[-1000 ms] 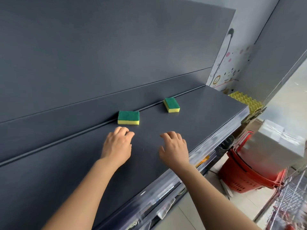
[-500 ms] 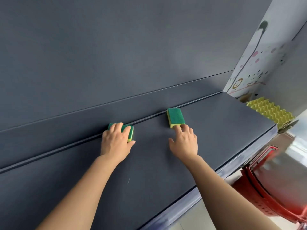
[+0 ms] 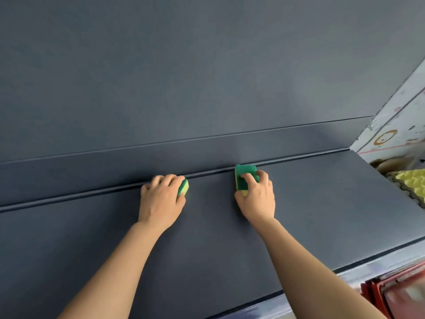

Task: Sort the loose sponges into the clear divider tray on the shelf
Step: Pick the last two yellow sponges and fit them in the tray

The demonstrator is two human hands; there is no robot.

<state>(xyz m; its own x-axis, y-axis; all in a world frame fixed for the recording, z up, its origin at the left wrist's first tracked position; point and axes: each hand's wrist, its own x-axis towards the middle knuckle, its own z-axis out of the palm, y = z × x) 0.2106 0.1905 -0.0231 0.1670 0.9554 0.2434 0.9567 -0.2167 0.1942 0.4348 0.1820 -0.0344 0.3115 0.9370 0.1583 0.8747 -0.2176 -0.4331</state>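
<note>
Two green-and-yellow sponges lie at the back of the dark grey shelf [image 3: 310, 203], close to the rear groove. My left hand [image 3: 161, 199] covers the left sponge [image 3: 183, 188], its fingers curled over it so only the right end shows. My right hand [image 3: 257, 199] grips the right sponge [image 3: 241, 178], fingers over the green top and thumb at the near yellow end. No clear divider tray is in view.
The grey back panel [image 3: 207, 77] rises right behind the sponges. Yellow egg-crate foam [image 3: 411, 183] lies past the shelf's right end. A red basket [image 3: 395, 295] sits below the front edge at the lower right.
Both hands reached forward from the middle of the shelf to the sponges. Each hand has now closed its fingers around a sponge. The camera moved closer to the shelf.
</note>
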